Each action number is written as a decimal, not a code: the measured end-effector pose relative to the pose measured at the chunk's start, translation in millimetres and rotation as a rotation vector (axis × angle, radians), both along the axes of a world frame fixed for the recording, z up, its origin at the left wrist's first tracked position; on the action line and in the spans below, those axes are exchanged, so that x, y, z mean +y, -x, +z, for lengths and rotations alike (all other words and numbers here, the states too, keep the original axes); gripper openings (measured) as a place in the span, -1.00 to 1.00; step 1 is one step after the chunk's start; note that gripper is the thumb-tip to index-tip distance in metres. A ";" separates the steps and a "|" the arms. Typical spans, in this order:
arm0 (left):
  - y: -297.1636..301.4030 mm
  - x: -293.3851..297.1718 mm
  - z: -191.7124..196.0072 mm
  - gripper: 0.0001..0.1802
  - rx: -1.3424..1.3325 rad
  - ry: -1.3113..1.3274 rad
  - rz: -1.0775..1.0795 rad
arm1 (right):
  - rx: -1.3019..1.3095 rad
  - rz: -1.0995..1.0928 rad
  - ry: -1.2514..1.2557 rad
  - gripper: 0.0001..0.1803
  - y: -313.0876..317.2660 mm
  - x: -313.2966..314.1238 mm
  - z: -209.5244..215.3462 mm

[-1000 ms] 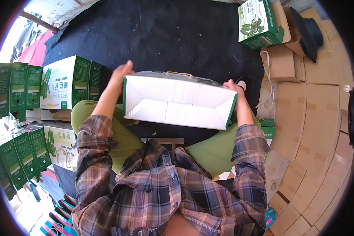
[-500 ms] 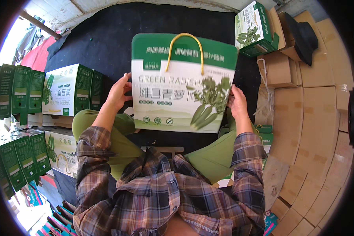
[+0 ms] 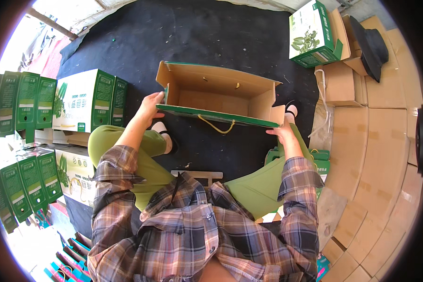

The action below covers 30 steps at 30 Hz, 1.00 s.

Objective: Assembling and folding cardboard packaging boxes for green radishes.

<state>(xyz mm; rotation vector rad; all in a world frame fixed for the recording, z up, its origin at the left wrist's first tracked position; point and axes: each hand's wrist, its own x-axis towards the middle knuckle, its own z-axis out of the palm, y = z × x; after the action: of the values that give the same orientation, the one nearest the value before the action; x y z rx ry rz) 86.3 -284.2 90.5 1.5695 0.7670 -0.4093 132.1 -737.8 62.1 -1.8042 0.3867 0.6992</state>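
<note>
Between my hands is a green and white carton [image 3: 211,97] with its top open, showing a bare brown cardboard inside. A yellow cord handle [image 3: 216,124] hangs from its near side. My left hand [image 3: 150,105] grips the carton's left end, fingers closed round the edge by a flap. At the near right corner, my right hand [image 3: 283,130] pinches the carton next to a brown flap. The carton's printed front faces down toward me and is mostly hidden.
Printed cartons [image 3: 77,101] stand stacked on the left. Another printed carton [image 3: 310,35] sits at the far right beside a black hat [image 3: 371,49]. Brown cardboard boxes [image 3: 385,145] line the right side. Black sheeting [image 3: 197,33] covers the ground ahead.
The carton has tipped from showing its printed front to showing its open top and hollow inside. Both hands still hold its ends.
</note>
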 end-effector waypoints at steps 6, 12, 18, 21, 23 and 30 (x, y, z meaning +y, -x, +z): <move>-13.8 -12.6 33.5 -0.36 -0.269 -0.033 -0.010 | 0.077 -0.040 -0.008 -0.52 -8.2 4.0 34.9; -7.7 -23.1 49.6 -0.10 -0.465 -0.471 -0.214 | 0.022 -0.124 -0.135 -0.29 -3.9 25.5 70.6; -10.9 -32.6 56.4 -0.07 -0.463 -0.616 -0.261 | -0.363 0.116 -0.027 -0.37 6.8 18.6 59.4; -10.7 -36.9 63.0 -0.12 -0.500 -0.649 -0.269 | -0.366 0.129 -0.035 -0.39 3.1 12.1 48.2; -4.6 -30.1 62.3 -0.16 -0.496 -0.797 -0.366 | -0.263 0.136 0.057 -0.41 0.5 35.4 77.9; -10.6 -29.6 65.3 -0.16 -0.433 -0.954 -0.508 | -0.125 0.145 0.296 -0.47 -4.2 20.9 82.5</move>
<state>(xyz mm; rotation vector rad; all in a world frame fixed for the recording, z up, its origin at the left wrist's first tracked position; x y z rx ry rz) 96.9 -313.8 155.8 2.6534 0.1863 -0.0227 136.3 -716.9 144.6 -2.1611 0.2891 0.6500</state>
